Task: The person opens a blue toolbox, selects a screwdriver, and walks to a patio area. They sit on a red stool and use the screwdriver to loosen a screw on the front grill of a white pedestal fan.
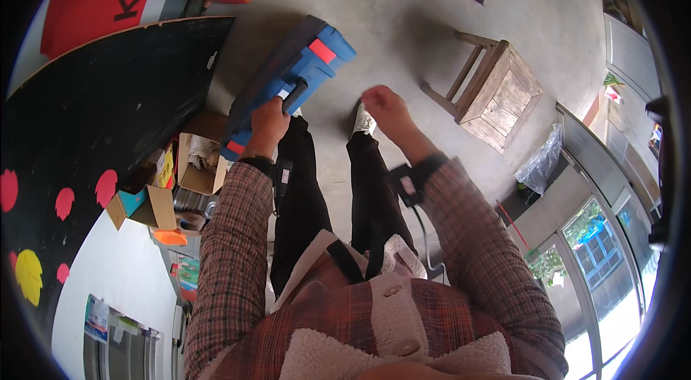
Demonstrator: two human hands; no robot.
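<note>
We find the left hand (269,123) closed around the near end of the dark handle (295,94) of a blue case (277,76). The case lies ahead of the wearer and to the left, between the black board (122,106) and the legs, with a red patch toward each end of its handle side. We cannot tell whether its underside touches the concrete floor (360,34).

The right hand (386,105) hangs well apart from the case, its image overlapping a white shoe (365,121). Its fingers are curled, but blur hides the tips; we cannot tell whether they press together.

To the right we note a wooden stool (502,96) with a panelled seat. An open cardboard box (198,177) sits near the board, behind the case's near end.
</note>
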